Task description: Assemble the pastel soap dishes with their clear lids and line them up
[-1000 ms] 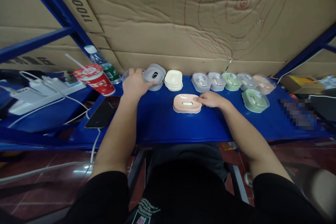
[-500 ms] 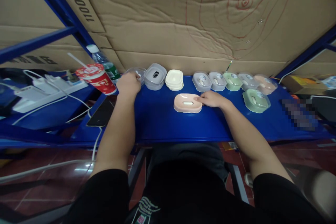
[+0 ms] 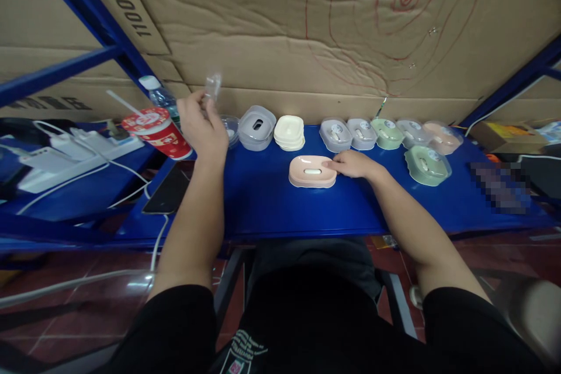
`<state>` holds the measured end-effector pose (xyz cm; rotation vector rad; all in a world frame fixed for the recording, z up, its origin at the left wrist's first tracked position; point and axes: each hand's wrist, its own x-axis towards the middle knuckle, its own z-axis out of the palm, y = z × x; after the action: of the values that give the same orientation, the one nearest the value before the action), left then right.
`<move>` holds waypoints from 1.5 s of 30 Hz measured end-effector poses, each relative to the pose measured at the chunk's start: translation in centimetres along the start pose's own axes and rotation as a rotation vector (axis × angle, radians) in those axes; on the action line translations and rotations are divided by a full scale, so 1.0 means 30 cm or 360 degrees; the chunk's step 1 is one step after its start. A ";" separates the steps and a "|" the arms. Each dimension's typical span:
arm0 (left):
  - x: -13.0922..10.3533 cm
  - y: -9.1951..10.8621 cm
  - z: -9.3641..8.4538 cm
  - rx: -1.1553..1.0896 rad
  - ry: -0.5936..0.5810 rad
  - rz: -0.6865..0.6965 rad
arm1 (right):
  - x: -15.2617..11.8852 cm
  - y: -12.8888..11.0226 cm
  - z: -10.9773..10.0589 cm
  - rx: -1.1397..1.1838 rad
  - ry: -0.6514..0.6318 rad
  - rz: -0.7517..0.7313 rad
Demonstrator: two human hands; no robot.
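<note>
A clear plastic piece [image 3: 213, 86], apparently a thin lid seen edge-on and blurred, is pinched in my left hand [image 3: 203, 125], raised above the table's left part. Behind that hand, more clear lids [image 3: 231, 128] are partly hidden. My right hand [image 3: 354, 164] grips the right rim of a pink soap dish [image 3: 302, 177], thumb on the inside. The dish lies upright on the table, uncovered, with a white oval piece [image 3: 312, 172] in its middle.
Behind the dish stand stacked grey trays [image 3: 257, 128] and cream trays [image 3: 290, 131]. Lidded soap dishes [image 3: 388, 134] line the back right; a green one [image 3: 427, 165] sits closer. A red cup [image 3: 160, 134], bottle [image 3: 158, 93] and phone [image 3: 168, 190] are at left.
My left hand has risen from the clear lids with a clear plastic piece, moving up and slightly left. My right hand and the pink soap dish stay in place.
</note>
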<state>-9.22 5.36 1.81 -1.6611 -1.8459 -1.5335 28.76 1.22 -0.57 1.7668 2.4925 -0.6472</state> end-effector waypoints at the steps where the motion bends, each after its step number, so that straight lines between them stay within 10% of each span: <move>1: -0.005 0.013 0.000 -0.0042 0.0024 0.0029 | -0.001 0.001 -0.001 -0.0023 0.0023 -0.0006; 11: -0.204 0.243 0.031 -0.0366 -0.0534 0.0496 | -0.009 0.013 0.002 0.0325 0.0847 -0.0252; 22: -0.271 0.254 0.059 -0.0752 -0.0626 0.0723 | -0.032 -0.022 0.017 0.0438 0.1101 -0.0275; 29: -0.267 0.248 0.060 -0.0622 -0.0866 0.0718 | -0.040 -0.037 0.000 0.0555 0.0959 -0.0301; 37: -0.245 0.260 0.063 -0.0050 -0.1666 0.0745 | -0.004 0.004 -0.003 0.0415 0.0537 -0.0185; 45: -0.231 0.252 0.057 0.0094 -0.1884 0.0775 | 0.001 0.005 0.006 0.0207 0.0391 -0.0229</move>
<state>0.13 1.17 0.03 -3.0112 -1.5412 -0.2177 28.85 1.22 -0.81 1.8231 2.8227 -0.6490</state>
